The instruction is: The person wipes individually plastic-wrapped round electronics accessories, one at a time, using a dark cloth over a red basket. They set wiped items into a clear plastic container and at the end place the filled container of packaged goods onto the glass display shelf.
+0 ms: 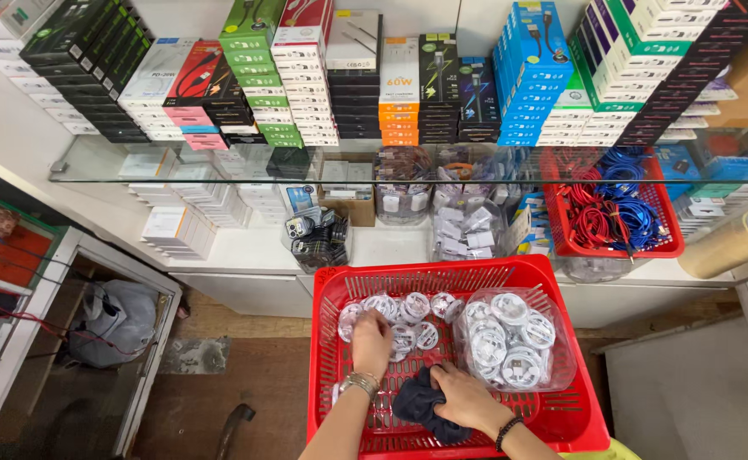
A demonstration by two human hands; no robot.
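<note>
- Coiled cables, lower centre inside the red basket, are judged light, springy and slippery in their wrapping; each is best pinched across its coil.
- Left hand is laid on them, fingers spread.
- Right hand is closed on a soft dark cloth.
- More are kept in a clear tub alongside.

Red slatted basket, white coiled cables, dark navy cloth

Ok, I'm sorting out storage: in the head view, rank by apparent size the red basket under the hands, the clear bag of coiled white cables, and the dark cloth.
1. Red basket, by far the largest.
2. Clear bag of coiled white cables.
3. Dark cloth, partly hidden by the right hand.
</note>
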